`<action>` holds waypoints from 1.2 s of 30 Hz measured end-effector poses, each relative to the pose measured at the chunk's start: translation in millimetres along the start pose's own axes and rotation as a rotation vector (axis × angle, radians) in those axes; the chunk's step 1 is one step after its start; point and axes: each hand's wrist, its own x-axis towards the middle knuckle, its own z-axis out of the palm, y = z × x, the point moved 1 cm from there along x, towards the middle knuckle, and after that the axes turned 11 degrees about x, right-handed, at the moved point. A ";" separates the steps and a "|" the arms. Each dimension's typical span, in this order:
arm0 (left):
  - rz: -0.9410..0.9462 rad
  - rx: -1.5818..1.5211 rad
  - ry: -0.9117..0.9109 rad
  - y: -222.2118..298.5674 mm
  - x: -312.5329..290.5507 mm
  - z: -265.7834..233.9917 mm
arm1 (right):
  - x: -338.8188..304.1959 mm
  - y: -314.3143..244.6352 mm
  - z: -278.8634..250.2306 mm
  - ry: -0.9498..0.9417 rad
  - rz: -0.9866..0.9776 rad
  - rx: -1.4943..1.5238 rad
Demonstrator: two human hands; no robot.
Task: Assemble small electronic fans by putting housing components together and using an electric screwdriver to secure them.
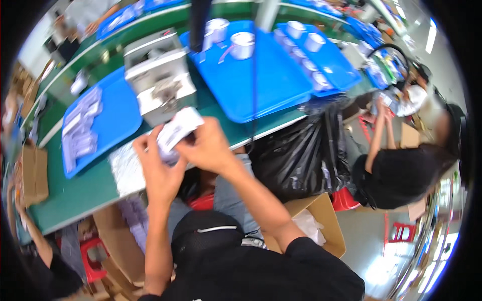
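In front of the bench edge, a small white and pale-purple package (182,129) is held up between my two hands. It is blurred, and its exact kind cannot be made out. My left hand (161,170) closes around its left and lower side, the thumb toward the middle. On the other side, my right hand (211,146) pinches it with bent fingers. Just beyond my hands stands a grey boxy machine (159,72) with a metal mechanism at its front. Left of that, a blue tray (118,113) bears several pale-purple flat packets (83,128).
A larger blue tray (271,83) with white rolls (243,46) lies right of the machine. Beyond it, another blue tray (341,70) holds several rolls. A black plastic bag (301,155) hangs by the bench's right side, above an open carton (329,220). Co-workers sit on both sides.
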 end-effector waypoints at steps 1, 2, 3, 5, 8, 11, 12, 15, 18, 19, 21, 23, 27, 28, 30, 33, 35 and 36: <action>0.017 -0.056 -0.019 3.7 2.9 -2.0 | 0.7 1.2 -5.0 -0.010 0.071 -0.021; 0.020 -0.104 -0.023 3.7 7.3 -3.7 | 3.6 4.2 -8.3 -0.043 0.137 -0.037; 0.035 -0.248 -0.042 4.1 13.0 -1.2 | 6.7 0.1 -10.7 -0.017 0.112 0.044; 0.057 -0.378 -0.070 -3.5 13.5 5.1 | 9.3 -0.9 -9.6 -0.001 0.103 0.096; 0.030 -0.400 -0.135 -8.4 16.2 11.6 | 20.8 1.8 -7.2 0.056 0.084 0.110; -0.005 -0.399 -0.131 -15.6 14.9 5.6 | 26.3 0.4 -3.5 0.009 0.108 0.016; 0.003 -0.431 -0.141 -17.4 14.1 5.4 | 27.5 4.3 -3.3 -0.008 0.072 -0.033; -0.043 -0.533 -0.134 -20.0 12.7 7.4 | 30.1 0.9 -3.7 -0.056 -0.068 -0.137; -0.026 -0.552 -0.130 -20.3 11.8 8.5 | 30.4 0.5 -9.3 -0.083 -0.070 -0.199; -0.040 -0.536 -0.145 -20.5 11.5 8.5 | 30.9 0.0 -10.6 -0.082 -0.067 -0.203; -0.018 -0.535 -0.144 -22.2 12.7 9.8 | 32.0 -2.3 -12.0 -0.159 -0.098 -0.190; 0.003 -0.528 -0.141 -22.4 13.1 9.7 | 35.9 -9.5 -13.1 -0.207 -0.110 -0.217; -0.043 -0.546 -0.150 -20.5 14.6 7.5 | 37.1 -2.0 -13.1 -0.244 -0.219 -0.264; -0.033 -0.529 -0.154 -20.4 14.9 7.2 | 37.8 -1.3 -15.3 -0.244 -0.219 -0.266; -0.032 -0.547 -0.152 -19.7 15.0 9.5 | 38.7 -0.4 -21.6 -0.273 -0.175 -0.219; -0.026 -0.565 -0.142 -20.5 13.3 11.0 | 41.5 -1.7 -24.8 -0.335 -0.199 -0.200; -0.021 -0.566 -0.133 -20.5 11.6 10.3 | 41.7 -7.0 -22.1 -0.339 -0.172 -0.200; -0.038 -0.554 -0.130 -19.8 9.4 9.9 | 40.1 -8.6 -20.5 -0.343 -0.146 -0.201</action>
